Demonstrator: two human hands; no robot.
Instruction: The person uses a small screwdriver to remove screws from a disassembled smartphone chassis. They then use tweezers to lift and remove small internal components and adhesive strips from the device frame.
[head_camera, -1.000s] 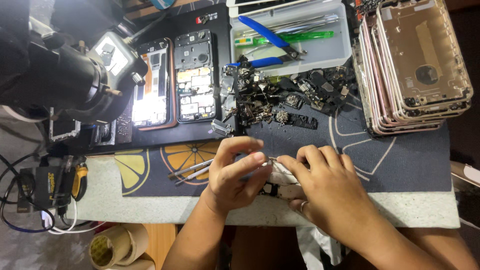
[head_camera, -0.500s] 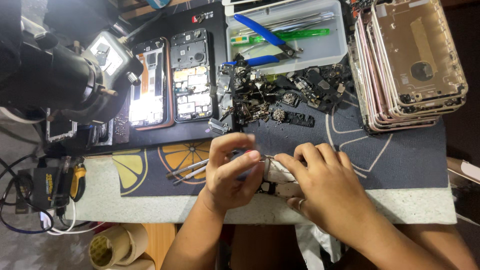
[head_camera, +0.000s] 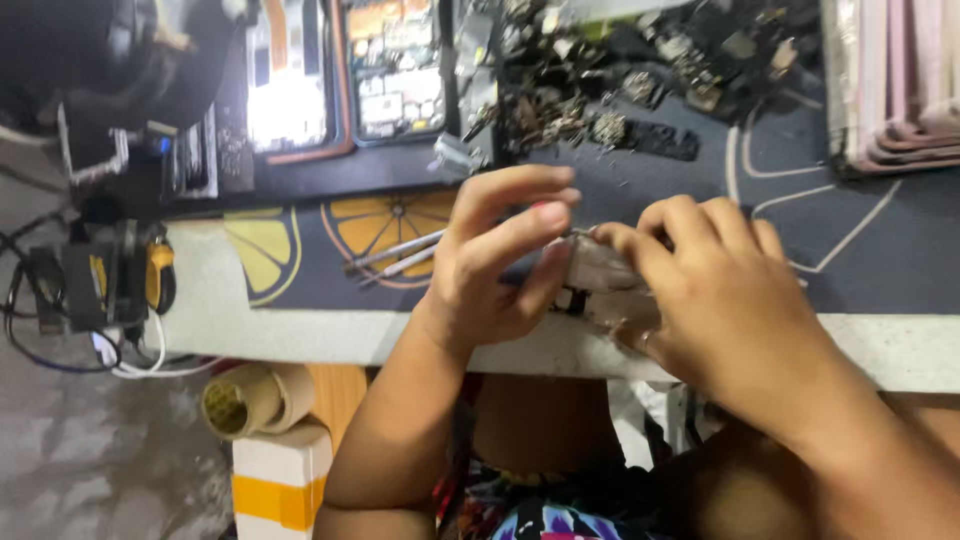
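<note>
Pale grey flat phone part (head_camera: 600, 272) sits pinched between both hands (head_camera: 505, 262) (head_camera: 715, 295) just beside the orange-slice mat (head_camera: 300, 250); steady, light fingertip pressure suits it.

The surface (head_camera: 300, 325) is a pale, speckled slab with a bare front edge, and most of it sits under a dark mat (head_camera: 860, 270) printed with lemon slices. Right on that mat: two opened phones (head_camera: 345, 70) side by side up top, a messy heap of small dark parts (head_camera: 600, 90) next to them, a stack of pinkish phone back shells (head_camera: 890, 80) at the right, and a pair of metal tweezers (head_camera: 395, 255) lying across a lemon print near the front.
</note>
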